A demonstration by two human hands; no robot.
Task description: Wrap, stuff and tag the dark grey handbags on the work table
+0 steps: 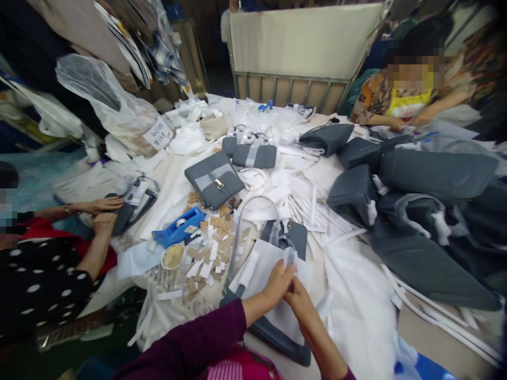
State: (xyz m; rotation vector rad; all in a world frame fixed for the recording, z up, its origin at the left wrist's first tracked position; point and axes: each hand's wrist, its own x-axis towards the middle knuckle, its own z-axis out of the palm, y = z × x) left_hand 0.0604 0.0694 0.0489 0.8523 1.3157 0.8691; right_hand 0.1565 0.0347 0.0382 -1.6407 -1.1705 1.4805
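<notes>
My left hand (278,285) and my right hand (300,301) meet in front of me over a dark grey handbag (283,340). A piece of clear plastic wrap (290,256) sticks up from the closed fingers of my left hand. The fingers of my right hand are bent closed against it, and what they pinch is hidden. Under both hands a white sheet (261,258) covers much of the bag. A grey strap (233,253) loops up along its left side. Just beyond the sheet lies a dark grey flap (300,236) with clear plastic on it.
A blue tape dispenser (179,227) stands left of scattered tags (214,245), near a small round tub (173,256). Grey bags (215,179) lie ahead, and more grey bags (435,174) are piled right. Co-workers' hands (105,214) work at left; another person (412,100) sits far right.
</notes>
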